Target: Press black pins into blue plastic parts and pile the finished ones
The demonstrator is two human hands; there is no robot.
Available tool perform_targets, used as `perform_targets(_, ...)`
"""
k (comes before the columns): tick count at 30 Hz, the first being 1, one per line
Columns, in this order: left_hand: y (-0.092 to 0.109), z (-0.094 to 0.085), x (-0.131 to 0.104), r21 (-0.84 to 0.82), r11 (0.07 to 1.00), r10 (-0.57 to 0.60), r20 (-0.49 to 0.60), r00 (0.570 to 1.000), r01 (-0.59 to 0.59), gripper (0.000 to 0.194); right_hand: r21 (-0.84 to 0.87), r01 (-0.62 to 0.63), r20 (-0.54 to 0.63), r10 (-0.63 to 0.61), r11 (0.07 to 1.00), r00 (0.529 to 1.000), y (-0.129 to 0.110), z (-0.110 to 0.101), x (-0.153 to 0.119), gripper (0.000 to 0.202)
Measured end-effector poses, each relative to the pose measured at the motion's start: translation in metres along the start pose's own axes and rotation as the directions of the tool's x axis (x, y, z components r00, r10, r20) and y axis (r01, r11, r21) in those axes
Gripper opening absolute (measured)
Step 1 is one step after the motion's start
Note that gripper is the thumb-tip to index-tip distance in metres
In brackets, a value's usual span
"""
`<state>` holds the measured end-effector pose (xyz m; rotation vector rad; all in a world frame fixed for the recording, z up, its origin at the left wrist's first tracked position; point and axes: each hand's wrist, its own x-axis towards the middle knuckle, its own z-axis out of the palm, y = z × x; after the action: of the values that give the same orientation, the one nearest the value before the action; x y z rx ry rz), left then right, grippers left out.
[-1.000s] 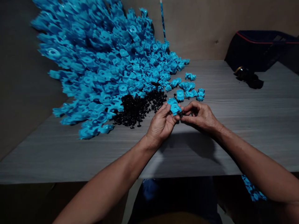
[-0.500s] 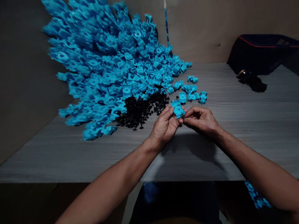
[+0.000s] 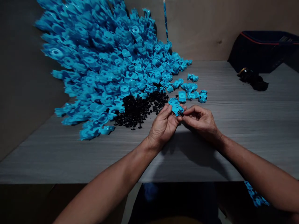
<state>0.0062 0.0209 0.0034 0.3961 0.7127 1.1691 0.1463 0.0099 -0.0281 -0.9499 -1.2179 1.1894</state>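
My left hand is closed round a light-blue plastic toy car body, its hollow underside facing up. At the near right end of that body sits a small black wheel axle. The thumb and forefinger of my right hand pinch at this axle, partly hiding it. Just beyond my hands, a heap of black wheel axles lies on the table. Several blue car bodies lie close by, among them one with black axles fitted.
A tall pile of blue car bodies leans against the back and left walls. At the back right stands a dark basket with a red line along its rim. A crumpled black object lies before it on the grey wood-grain table.
The car body has shifted slightly left and turned a little between my hands. Its black wheel shows more plainly now. The camera view has also moved slightly.
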Motion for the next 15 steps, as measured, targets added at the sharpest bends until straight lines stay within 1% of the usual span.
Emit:
perform_targets(3,-0.002,-0.004,0.001,0.026,0.999,0.043,0.041,0.998,-0.044,0.013,0.005,0.008,0.006,-0.008,1.000,1.000,-0.003,0.001,-0.001,0.019)
perform_targets(6,-0.005,-0.009,0.002,0.103,0.986,0.120,0.106,0.987,-0.130,0.003,-0.031,0.016,-0.019,-0.017,0.999,1.000,-0.008,0.001,-0.001,0.017)
perform_targets(8,-0.006,-0.011,0.002,0.161,0.969,0.169,0.134,0.976,-0.189,0.015,-0.094,0.028,-0.050,-0.033,0.995,0.998,-0.011,-0.002,0.000,0.018)
perform_targets(10,-0.007,-0.013,0.001,0.205,0.953,0.197,0.146,0.969,-0.225,0.024,-0.130,0.051,-0.080,-0.062,0.990,0.995,-0.013,-0.005,0.002,0.019)
perform_targets(13,-0.008,-0.014,0.000,0.253,0.942,0.179,0.176,0.968,-0.220,0.030,-0.111,0.060,-0.106,-0.072,0.992,0.992,-0.013,-0.012,0.008,0.017)
perform_targets(15,-0.008,-0.013,-0.001,0.270,0.942,0.151,0.195,0.969,-0.201,0.032,-0.093,0.052,-0.122,-0.063,0.994,0.991,-0.012,-0.015,0.011,0.019)
